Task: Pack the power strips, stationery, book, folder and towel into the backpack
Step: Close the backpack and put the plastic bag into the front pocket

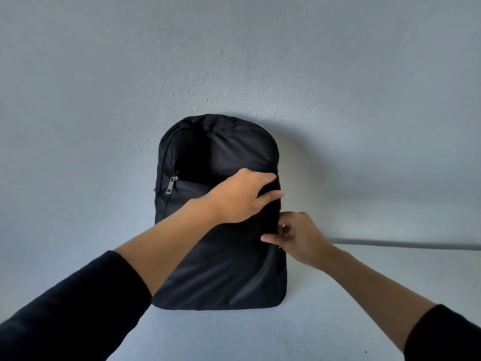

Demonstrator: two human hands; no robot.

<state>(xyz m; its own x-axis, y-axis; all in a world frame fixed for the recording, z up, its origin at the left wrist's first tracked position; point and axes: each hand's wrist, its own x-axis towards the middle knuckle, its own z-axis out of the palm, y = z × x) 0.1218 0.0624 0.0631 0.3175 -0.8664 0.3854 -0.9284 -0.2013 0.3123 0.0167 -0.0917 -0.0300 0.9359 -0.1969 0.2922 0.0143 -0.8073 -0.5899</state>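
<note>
both hands, left hand and right hand, pinch the upright backpack at its right edge.

Head-worn, looking forward and slightly down from close in front of the backpack, wall just behind.

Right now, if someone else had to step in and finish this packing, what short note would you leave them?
Left hand: reaches across the black backpack, gripping its right edge.
Right hand: fingers pinching at that same right edge, likely at a zipper; the pull itself is hidden.
Backpack: upright on the white table, leaning on the wall. Front pocket zipper pull sits at the left.
Done: unclear. No power strips, stationery, book, folder or towel in view, and the bag's inside is not visible.
Left: check the contents, then finish zipping.
</note>
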